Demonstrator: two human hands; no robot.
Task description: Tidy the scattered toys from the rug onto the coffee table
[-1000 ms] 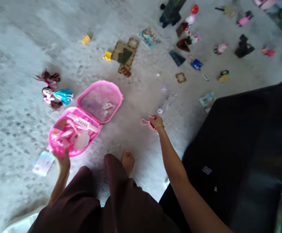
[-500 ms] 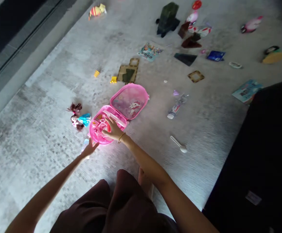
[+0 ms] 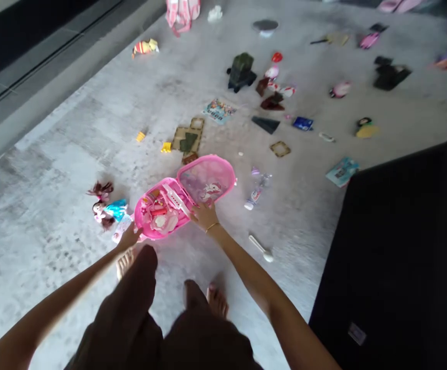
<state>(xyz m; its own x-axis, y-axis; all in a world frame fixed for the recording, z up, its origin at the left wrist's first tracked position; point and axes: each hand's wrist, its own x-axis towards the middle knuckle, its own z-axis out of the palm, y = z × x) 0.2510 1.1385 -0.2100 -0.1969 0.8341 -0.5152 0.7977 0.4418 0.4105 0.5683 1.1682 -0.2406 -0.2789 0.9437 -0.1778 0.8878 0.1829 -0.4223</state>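
Note:
An open pink toy case (image 3: 157, 231) lies on the grey carpet, its lid (image 3: 208, 181) with a unicorn picture folded back. Pink and white toy pieces fill the tray. My left hand (image 3: 130, 238) grips the tray's near left edge. My right hand (image 3: 203, 215) rests on the hinge side between tray and lid, fingers curled on the rim. A small doll in a blue dress (image 3: 110, 211) lies just left of the case.
A white spoon (image 3: 261, 248) and a small tube (image 3: 253, 198) lie right of the case. Many toys, cards and wooden frames are scattered farther back. A black sofa (image 3: 401, 246) fills the right side. My bare feet stand below the case.
My right hand has left the tray's inside and now sits on the case's right rim. My left hand stays at the near left edge. The view has pulled back.

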